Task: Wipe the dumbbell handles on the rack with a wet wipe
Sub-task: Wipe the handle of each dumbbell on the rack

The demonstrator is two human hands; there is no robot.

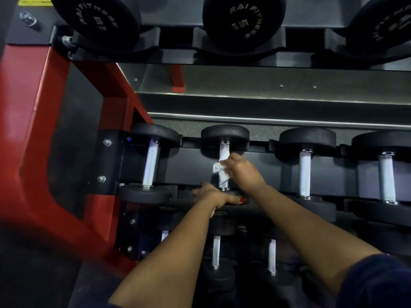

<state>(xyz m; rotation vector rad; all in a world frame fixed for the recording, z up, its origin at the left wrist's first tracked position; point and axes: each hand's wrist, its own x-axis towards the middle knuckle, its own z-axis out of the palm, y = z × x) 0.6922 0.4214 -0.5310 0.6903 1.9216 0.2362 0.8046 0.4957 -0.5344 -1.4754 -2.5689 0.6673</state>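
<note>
Several black dumbbells with silver knurled handles lie in a row on the middle shelf of the rack. My right hand presses a white wet wipe against the handle of the second dumbbell from the left, about halfway along it. My left hand rests on that dumbbell's near head, thumb stretched to the right, fingers partly hidden. The leftmost dumbbell and two more dumbbells to the right lie untouched.
The rack's red frame rises on the left. An upper shelf holds large black dumbbell heads. A lower shelf with more dumbbells sits under my forearms. A metal wall strip and speckled floor show behind the rack.
</note>
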